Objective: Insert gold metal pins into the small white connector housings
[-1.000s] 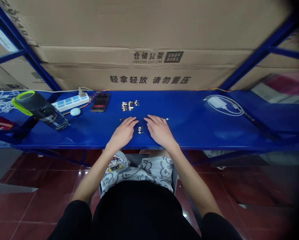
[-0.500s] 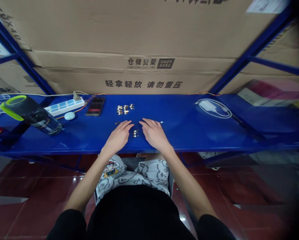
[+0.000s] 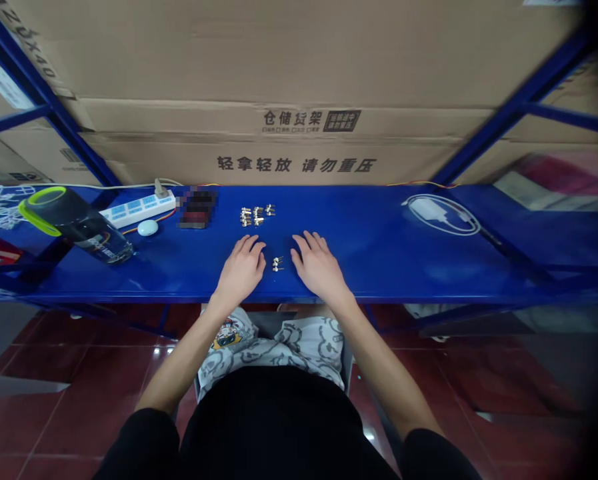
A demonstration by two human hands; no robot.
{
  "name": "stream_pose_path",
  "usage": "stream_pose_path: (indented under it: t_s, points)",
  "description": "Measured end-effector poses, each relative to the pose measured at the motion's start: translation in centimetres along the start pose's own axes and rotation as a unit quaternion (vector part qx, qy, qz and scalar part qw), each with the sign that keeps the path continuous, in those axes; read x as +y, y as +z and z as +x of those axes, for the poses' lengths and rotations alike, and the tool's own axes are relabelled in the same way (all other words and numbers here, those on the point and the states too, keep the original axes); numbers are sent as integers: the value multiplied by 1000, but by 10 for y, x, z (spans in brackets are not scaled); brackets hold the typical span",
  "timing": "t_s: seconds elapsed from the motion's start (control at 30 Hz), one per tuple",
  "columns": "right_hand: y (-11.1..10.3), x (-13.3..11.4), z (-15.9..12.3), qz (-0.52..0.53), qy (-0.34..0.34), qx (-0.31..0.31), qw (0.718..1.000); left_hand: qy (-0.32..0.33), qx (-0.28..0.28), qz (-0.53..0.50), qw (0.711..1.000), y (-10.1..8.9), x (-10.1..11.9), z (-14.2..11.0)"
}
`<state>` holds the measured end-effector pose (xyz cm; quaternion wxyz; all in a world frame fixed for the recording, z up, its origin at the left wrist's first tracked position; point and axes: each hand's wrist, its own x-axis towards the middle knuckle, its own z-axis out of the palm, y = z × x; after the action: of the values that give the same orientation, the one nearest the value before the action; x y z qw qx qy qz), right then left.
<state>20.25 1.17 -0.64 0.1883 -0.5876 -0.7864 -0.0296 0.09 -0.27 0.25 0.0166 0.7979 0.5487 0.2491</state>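
Note:
My left hand (image 3: 241, 270) lies flat on the blue shelf (image 3: 379, 260), fingers stretched out and holding nothing. My right hand (image 3: 319, 265) rests the same way a little to the right, also open. Between the two hands sit two small metal connectors (image 3: 277, 264), touching neither hand. A cluster of several more small metal connectors (image 3: 255, 215) lies farther back, beyond my left fingertips.
A dark bottle with a green rim (image 3: 76, 223) lies on its side at the left, beside a white power strip (image 3: 137, 207) and a small white oval object (image 3: 147, 227). A coiled white charger cable (image 3: 441, 213) rests at the right. Cardboard boxes (image 3: 289, 140) stand behind.
Both hands stay flat on the shelf on either side of the two connectors. Only the camera view shifted slightly.

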Motion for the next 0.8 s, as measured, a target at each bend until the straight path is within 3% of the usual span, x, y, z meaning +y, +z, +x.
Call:
stream_pose_path:
  t_s: [0.2, 0.27, 0.43, 0.53, 0.8]
  points:
    - [-7, -1, 1, 76, -41, -31, 996, 55, -44, -37, 997, 0, -4, 1]
    - [-9, -2, 1, 95, -55, -36, 993, 59, -29, -37, 997, 0, -3, 2]
    - [-10, -2, 0, 48, -28, 30, 998, -45, 71, 44, 995, -1, -5, 3]
    - [-7, -2, -1, -12, 5, 52, 999, -67, 66, 80, 992, 0, -6, 3]
    - [-5, 0, -3, -44, -1, 56, 998, -58, 62, 78, 993, 0, -6, 5]
